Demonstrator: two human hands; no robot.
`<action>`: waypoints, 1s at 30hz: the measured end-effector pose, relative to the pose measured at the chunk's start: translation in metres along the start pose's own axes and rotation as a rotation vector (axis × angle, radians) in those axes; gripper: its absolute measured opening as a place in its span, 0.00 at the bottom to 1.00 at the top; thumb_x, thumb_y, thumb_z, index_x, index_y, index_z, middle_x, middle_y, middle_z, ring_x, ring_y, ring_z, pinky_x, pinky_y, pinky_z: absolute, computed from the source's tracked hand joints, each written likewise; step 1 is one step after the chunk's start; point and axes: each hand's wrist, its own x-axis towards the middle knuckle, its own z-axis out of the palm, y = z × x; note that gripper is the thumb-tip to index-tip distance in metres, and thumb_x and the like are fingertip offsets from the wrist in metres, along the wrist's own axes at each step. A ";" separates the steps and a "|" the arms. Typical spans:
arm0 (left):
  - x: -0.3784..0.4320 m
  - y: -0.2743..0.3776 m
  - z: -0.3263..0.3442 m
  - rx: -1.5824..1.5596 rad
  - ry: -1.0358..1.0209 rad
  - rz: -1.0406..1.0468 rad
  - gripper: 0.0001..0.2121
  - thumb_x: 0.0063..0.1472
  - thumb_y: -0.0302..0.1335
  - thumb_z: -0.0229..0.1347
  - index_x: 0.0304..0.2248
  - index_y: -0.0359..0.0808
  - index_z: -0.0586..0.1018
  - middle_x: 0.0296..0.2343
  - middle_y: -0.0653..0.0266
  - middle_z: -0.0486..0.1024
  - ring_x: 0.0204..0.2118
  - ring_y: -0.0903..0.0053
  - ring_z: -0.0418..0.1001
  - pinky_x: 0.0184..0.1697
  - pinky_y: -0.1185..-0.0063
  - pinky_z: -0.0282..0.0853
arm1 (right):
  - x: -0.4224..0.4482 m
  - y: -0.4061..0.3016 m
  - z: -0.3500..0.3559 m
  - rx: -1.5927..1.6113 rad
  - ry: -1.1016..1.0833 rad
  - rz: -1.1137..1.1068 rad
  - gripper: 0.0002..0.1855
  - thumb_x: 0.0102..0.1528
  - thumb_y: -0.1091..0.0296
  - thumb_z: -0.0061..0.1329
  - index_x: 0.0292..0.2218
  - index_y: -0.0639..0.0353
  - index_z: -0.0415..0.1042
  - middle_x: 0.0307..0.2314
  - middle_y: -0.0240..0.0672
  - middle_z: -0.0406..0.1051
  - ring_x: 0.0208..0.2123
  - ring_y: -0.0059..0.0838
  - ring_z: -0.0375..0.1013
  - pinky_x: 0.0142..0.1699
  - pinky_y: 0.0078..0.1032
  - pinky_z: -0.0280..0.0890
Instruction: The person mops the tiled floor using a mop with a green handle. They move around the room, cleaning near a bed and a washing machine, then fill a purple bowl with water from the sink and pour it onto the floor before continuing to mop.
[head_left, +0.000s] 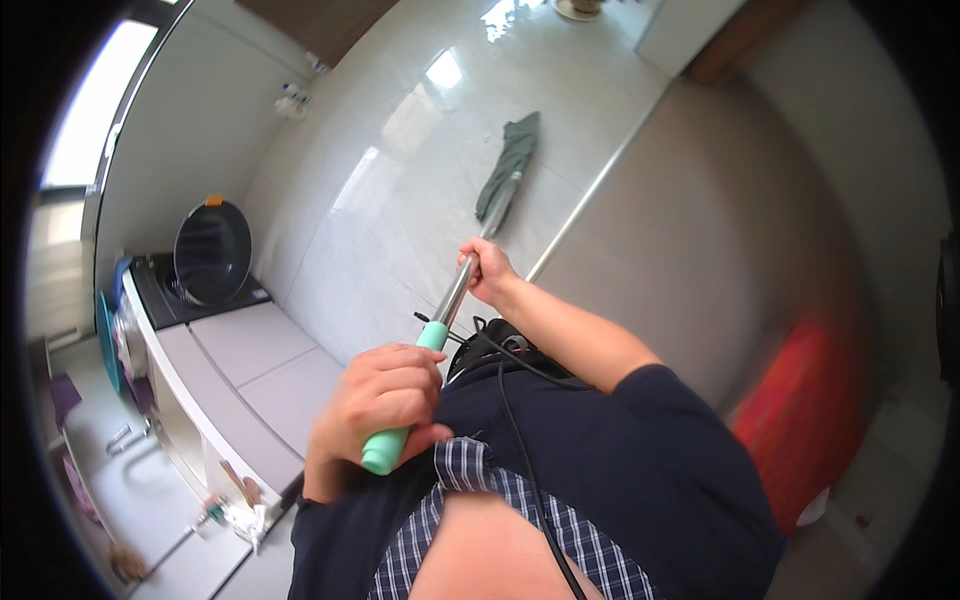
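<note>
A flat mop with a grey-green cloth head (516, 150) rests on the glossy tiled floor (360, 247) ahead of me. Its metal pole (453, 298) slants back towards my body and ends in a mint-green grip (432, 336). My left hand (390, 394) is wrapped around this grip, with the rounded end poking out below the fingers. Further down the pole, my right hand (486, 270) has its fingers closed around the metal. A black cable (517, 435) hangs over my dark shirt.
To the left, a dark frying pan (214, 253) stands tilted up on a black cooktop (154, 296) beside pale cabinet fronts (251, 341). A metal strip (592, 206) crosses the floor at right. A blurred red thing (802, 427) is at far right; a potted plant's base (577, 9) is far ahead.
</note>
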 end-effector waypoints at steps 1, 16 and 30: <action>-0.004 0.002 -0.008 -0.034 0.042 0.005 0.14 0.44 0.26 0.61 0.16 0.36 0.65 0.15 0.66 0.66 0.21 0.70 0.70 0.37 0.69 0.70 | -0.007 0.000 0.004 0.017 -0.007 0.025 0.12 0.46 0.71 0.42 0.15 0.53 0.56 0.09 0.27 0.53 0.10 0.19 0.47 0.15 0.19 0.42; -0.003 -0.080 -0.008 -0.331 0.327 -0.089 0.08 0.47 0.18 0.50 0.16 0.35 0.64 0.15 0.64 0.65 0.19 0.70 0.65 0.39 0.67 0.66 | 0.023 -0.048 -0.023 -0.131 0.376 0.064 0.09 0.40 0.66 0.41 0.13 0.51 0.56 0.08 0.28 0.53 0.10 0.23 0.49 0.15 0.20 0.43; 0.038 -0.099 -0.014 0.064 0.462 -0.259 0.11 0.41 0.16 0.52 0.14 0.36 0.60 0.14 0.64 0.62 0.19 0.69 0.64 0.40 0.68 0.66 | 0.163 -0.069 0.050 -0.395 0.030 0.390 0.12 0.43 0.67 0.41 0.14 0.48 0.52 0.09 0.24 0.51 0.08 0.19 0.44 0.14 0.19 0.38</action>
